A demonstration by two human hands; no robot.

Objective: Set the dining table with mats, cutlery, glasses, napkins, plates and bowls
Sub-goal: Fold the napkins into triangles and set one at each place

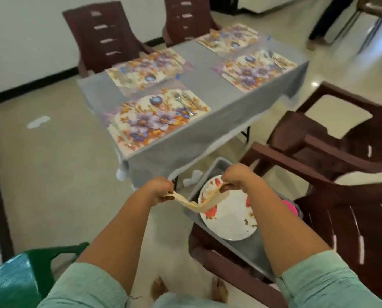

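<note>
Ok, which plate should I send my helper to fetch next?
Start at the dark brown plastic chair nearest you, right of the grey-clothed table. A grey tub sits on its seat. The round white plate with red flowers lies inside it, the only plate showing.

Brown chairs (101,36) behind table; green stool (19,276) lower left; white scrap (38,121) on floor

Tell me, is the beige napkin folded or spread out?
Folded: the napkin hangs as a narrow doubled strip between left hand and right hand.
</note>
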